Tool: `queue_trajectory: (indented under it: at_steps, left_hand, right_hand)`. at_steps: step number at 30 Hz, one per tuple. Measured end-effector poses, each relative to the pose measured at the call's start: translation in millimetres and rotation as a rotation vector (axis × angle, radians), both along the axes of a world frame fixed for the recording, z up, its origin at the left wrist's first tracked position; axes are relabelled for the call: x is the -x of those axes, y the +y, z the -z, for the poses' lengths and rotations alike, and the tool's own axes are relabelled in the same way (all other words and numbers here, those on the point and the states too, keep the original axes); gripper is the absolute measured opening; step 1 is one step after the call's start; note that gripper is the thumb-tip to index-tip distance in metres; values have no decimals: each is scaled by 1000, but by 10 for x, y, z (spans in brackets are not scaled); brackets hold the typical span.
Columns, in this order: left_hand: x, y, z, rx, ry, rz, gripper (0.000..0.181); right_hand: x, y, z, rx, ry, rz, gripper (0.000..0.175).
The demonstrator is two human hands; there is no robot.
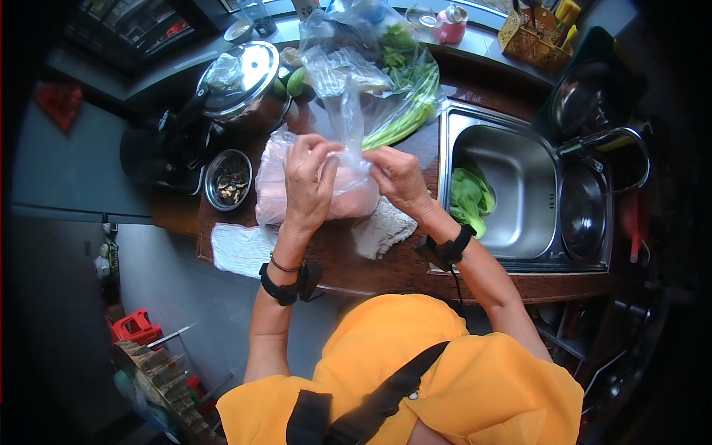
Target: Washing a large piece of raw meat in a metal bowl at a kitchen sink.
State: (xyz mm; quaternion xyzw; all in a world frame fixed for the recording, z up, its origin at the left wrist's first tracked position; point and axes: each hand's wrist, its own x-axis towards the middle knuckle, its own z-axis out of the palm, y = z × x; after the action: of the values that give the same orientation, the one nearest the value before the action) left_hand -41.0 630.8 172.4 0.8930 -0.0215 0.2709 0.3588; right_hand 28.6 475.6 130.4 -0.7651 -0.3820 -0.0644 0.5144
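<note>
A clear plastic bag (351,201) with pale pink contents lies on the dark wooden counter (328,261) in front of me. Its upper part is gathered into a twisted neck that points away from me. My left hand (309,181) pinches the film at the left of this neck with thumb and fingers. From the right, my right hand (399,177) pinches the plastic at the same spot. Under the bag's right edge, a crumpled greyish cloth (385,229) sticks out. A white cloth (240,247) lies near the counter's front edge, below my left hand.
Behind the bag, another clear bag holds celery (409,119). A lidded metal pot (245,83) and a bowl of dark pieces (228,179) stand left. Right is a steel sink (517,183) with leafy greens (470,197) and a faucet (639,144).
</note>
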Motion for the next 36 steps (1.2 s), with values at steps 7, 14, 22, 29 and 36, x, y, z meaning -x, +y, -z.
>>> queue_trajectory:
  at_steps: [7, 14, 22, 29, 36]
  left_hand:
    - [145, -434, 46, -290, -5, -77, 20]
    - [110, -463, 197, -124, -36, -54, 11]
    - [855, -46, 130, 212, 228, 68, 11]
    - [1592, 333, 187, 25, 774, 334, 16]
    - [1251, 158, 138, 160, 558, -45, 37]
  right_hand:
    - [-61, 17, 2, -54, 291, 79, 17]
    - [-203, -67, 86, -171, 567, 184, 31]
    - [-1071, -788, 1390, -1024, 1601, 346, 23]
    - [-1037, -1067, 1017, -914, 1502, 531, 26]
    - [-658, -1110, 182, -524, 463, 608, 22]
